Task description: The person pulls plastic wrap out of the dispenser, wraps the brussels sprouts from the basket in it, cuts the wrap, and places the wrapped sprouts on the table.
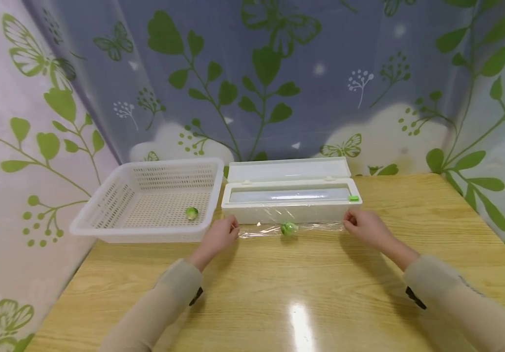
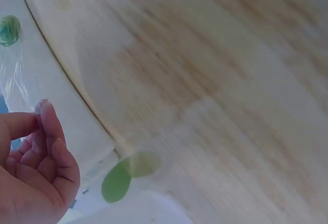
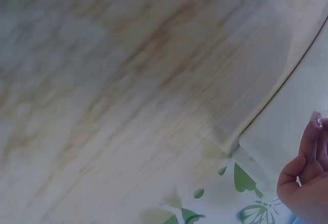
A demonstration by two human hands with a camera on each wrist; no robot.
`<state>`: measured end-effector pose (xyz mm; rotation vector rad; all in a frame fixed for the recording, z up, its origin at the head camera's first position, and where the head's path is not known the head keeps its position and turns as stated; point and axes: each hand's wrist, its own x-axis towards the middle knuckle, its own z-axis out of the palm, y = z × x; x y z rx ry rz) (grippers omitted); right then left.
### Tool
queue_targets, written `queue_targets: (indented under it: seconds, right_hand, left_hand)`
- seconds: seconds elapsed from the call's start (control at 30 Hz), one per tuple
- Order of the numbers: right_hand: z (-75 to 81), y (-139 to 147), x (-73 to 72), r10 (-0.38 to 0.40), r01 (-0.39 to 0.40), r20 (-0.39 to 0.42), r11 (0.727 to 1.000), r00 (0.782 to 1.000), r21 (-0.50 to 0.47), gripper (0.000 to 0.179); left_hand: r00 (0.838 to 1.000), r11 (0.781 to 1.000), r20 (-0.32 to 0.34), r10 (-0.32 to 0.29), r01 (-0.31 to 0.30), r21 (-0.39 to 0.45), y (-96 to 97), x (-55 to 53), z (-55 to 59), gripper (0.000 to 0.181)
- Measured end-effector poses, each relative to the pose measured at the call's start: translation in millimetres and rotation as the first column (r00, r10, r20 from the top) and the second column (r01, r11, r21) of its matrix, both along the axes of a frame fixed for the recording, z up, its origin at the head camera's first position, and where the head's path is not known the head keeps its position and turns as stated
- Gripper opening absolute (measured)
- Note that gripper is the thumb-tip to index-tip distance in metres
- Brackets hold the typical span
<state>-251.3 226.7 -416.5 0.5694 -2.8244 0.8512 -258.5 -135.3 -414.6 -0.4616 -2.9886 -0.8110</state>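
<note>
My left hand [image 1: 221, 234] pinches one end of a strip of clear plastic wrap [image 1: 261, 231] in front of a white cling film dispenser [image 1: 252, 213]. The other end is pinched by my right hand [image 1: 368, 227], near the box's right corner. Midway along the strip sits a small Brussels sprout [image 1: 289, 228], with film around it. In the left wrist view, the left hand [image 2: 38, 167] brings thumb and index finger together on the film. The right hand [image 3: 310, 165] is partly cut off in its wrist view, a bit of film showing at its fingertips.
The dispenser's lid [image 1: 287, 169] stands raised at the back, showing the film roll [image 1: 289, 194] inside, and a green slider [image 1: 354, 198] is at its right end. Left of it stands a white perforated basket [image 1: 146, 231] with another Brussels sprout [image 1: 192, 213]. Behind the wooden table [image 1: 287, 283] hangs a patterned curtain [image 1: 234, 98].
</note>
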Motion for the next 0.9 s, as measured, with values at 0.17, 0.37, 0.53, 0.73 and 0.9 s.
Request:
queue_targets:
  seconds: [0.17,0.37,0.53,0.73,0.9]
  right_hand:
    - [-0.4,-2.4,-2.4,-0.058,0.059,-0.01,0.997,0.998,0.043,0.007]
    - [-3.5,-7.0,-4.5,-0.081,0.086,-0.071,0.994,0.994,0.069,0.01]
    - [-5.4,-9.3,-3.8,-0.083,0.09,-0.104,0.993,0.991,0.071,0.016]
    - [-4.3,-9.5,-1.9,-0.097,0.104,-0.086,0.991,0.991,0.078,0.015]
    - [-0.2,-6.4,1.3,-0.117,0.12,-0.084,0.992,0.989,0.033,0.012]
  left_hand:
    - [0.999,0.998,0.026,0.048,-0.047,-0.038,2.4,-4.9,-4.2,0.009]
    - [0.993,0.993,0.044,0.108,-0.105,-0.059,4.9,-8.7,-6.4,0.014]
    - [0.99,0.989,0.054,0.128,-0.124,-0.077,6.8,-8.0,-5.6,0.019]
    - [0.993,0.992,0.029,0.114,-0.112,-0.058,6.2,-7.5,-7.2,0.021]
    - [0.994,0.993,0.001,0.106,-0.106,-0.06,6.1,-6.4,-2.5,0.021]
